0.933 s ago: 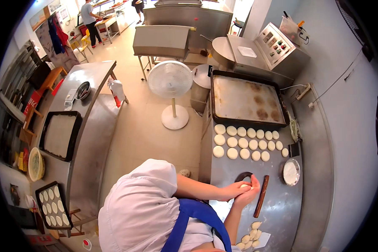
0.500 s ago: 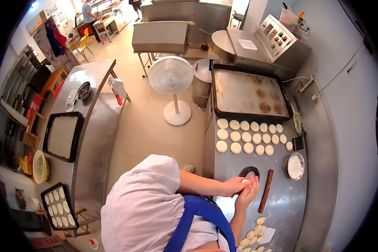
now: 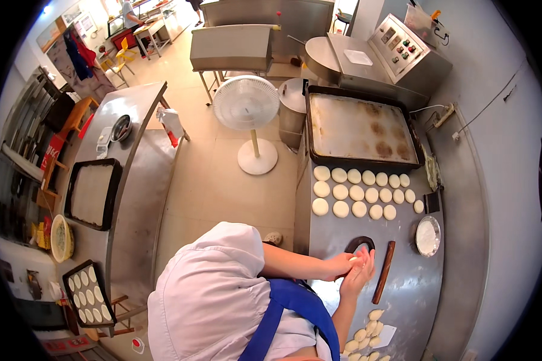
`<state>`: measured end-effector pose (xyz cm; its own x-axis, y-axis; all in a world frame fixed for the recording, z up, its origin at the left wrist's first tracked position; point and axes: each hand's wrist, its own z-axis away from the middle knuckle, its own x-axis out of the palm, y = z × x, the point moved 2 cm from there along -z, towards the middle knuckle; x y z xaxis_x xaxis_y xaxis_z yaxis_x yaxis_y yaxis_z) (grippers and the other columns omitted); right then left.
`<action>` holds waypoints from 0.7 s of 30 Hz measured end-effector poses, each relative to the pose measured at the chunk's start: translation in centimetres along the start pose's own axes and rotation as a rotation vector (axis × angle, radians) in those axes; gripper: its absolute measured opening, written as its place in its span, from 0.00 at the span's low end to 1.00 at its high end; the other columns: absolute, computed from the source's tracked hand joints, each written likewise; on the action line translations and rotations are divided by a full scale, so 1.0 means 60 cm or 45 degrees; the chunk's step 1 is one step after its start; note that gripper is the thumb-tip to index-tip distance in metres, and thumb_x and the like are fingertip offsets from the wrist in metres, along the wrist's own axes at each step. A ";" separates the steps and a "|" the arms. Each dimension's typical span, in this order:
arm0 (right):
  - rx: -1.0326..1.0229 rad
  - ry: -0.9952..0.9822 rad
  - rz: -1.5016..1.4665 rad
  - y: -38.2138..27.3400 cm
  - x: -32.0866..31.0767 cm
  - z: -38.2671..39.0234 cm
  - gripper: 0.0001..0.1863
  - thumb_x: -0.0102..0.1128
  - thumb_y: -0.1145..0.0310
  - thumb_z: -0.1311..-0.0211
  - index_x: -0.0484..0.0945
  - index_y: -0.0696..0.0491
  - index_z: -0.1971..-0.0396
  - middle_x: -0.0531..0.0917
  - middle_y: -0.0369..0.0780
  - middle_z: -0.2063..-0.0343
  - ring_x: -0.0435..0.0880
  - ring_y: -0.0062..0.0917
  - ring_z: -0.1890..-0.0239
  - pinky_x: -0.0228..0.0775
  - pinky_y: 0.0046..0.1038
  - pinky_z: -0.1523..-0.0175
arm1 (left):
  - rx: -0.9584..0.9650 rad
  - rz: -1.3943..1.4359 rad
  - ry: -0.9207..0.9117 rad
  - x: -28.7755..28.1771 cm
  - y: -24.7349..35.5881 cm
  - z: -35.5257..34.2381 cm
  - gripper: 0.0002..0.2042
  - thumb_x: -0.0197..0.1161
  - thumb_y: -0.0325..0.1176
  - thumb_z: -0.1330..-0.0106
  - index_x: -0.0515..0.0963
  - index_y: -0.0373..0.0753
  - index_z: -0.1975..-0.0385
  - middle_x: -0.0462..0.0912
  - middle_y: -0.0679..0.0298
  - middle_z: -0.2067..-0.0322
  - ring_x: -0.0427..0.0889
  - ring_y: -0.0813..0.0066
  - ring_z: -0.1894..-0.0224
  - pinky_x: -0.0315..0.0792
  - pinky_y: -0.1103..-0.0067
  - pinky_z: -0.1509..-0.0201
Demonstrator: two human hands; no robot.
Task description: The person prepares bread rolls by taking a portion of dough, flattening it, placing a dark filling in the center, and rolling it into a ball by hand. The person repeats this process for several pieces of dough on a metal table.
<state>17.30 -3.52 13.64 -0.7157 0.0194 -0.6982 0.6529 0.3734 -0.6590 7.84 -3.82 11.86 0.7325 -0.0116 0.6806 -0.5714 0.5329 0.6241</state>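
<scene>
My left hand (image 3: 337, 265) and my right hand (image 3: 360, 275) meet over the steel worktable (image 3: 343, 231), pressed together around a small pale dough piece (image 3: 355, 260). A dark ring-shaped bowl (image 3: 359, 242) lies just beyond the hands. A brown wooden rolling pin (image 3: 383, 272) rests on the table right beside my right hand. Small dough lumps (image 3: 367, 331) lie in a heap near my right forearm. Three rows of flat dough rounds (image 3: 361, 194) are laid out farther along the table.
A large dark baking tray (image 3: 361, 129) sits past the dough rounds. A white round dish (image 3: 428, 236) stands near the wall. A pedestal fan (image 3: 247, 105) stands on the floor. A long table (image 3: 138, 174) across the aisle carries an empty tray (image 3: 90, 192) and a tray of rounds (image 3: 89, 293).
Both hands stay pressed together on the dough piece, shifting only slightly over the table. The rolling pin and the dough rounds have not moved.
</scene>
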 end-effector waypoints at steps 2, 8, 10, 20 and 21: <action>-0.001 0.058 -0.042 0.007 0.012 0.002 0.25 0.30 0.58 0.28 0.76 0.57 0.53 0.77 0.41 0.46 0.63 0.34 0.34 0.31 0.42 0.30 | -0.128 0.199 -0.007 -0.006 -0.002 -0.008 0.21 0.45 0.51 0.27 0.70 0.40 0.48 0.76 0.64 0.56 0.74 0.77 0.53 0.69 0.75 0.47; -0.062 0.219 0.043 0.040 0.063 -0.002 0.20 0.37 0.60 0.29 0.72 0.53 0.47 0.76 0.45 0.45 0.70 0.36 0.39 0.41 0.44 0.31 | -0.087 0.266 0.337 -0.032 -0.019 -0.032 0.24 0.40 0.55 0.27 0.73 0.41 0.51 0.77 0.65 0.54 0.73 0.76 0.50 0.66 0.75 0.44; -0.322 0.311 0.188 0.045 0.070 0.002 0.18 0.43 0.64 0.32 0.73 0.53 0.48 0.76 0.46 0.46 0.72 0.38 0.41 0.45 0.45 0.33 | 0.133 -0.178 0.550 -0.022 -0.043 -0.022 0.22 0.42 0.53 0.27 0.77 0.42 0.63 0.77 0.69 0.67 0.73 0.79 0.61 0.69 0.78 0.54; 0.241 0.190 -0.072 0.104 0.059 0.070 0.32 0.44 0.58 0.34 0.56 0.62 0.36 0.63 0.55 0.38 0.58 0.48 0.35 0.47 0.43 0.33 | 0.714 -1.665 0.286 -0.156 -0.021 -0.041 0.28 0.68 0.37 0.45 0.69 0.38 0.44 0.75 0.56 0.52 0.74 0.63 0.49 0.69 0.69 0.46; 0.284 0.234 -0.038 0.116 0.041 0.082 0.30 0.44 0.58 0.33 0.58 0.63 0.38 0.64 0.53 0.39 0.59 0.47 0.36 0.48 0.42 0.33 | 1.013 -2.087 0.205 -0.166 -0.015 -0.043 0.31 0.70 0.35 0.49 0.68 0.37 0.43 0.73 0.55 0.49 0.72 0.61 0.46 0.68 0.68 0.44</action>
<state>21.28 -5.44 5.96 -0.7550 0.1866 -0.6286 0.6548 0.1638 -0.7378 2.04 -2.03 3.54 0.6670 0.0503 -0.7433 0.6913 -0.4137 0.5924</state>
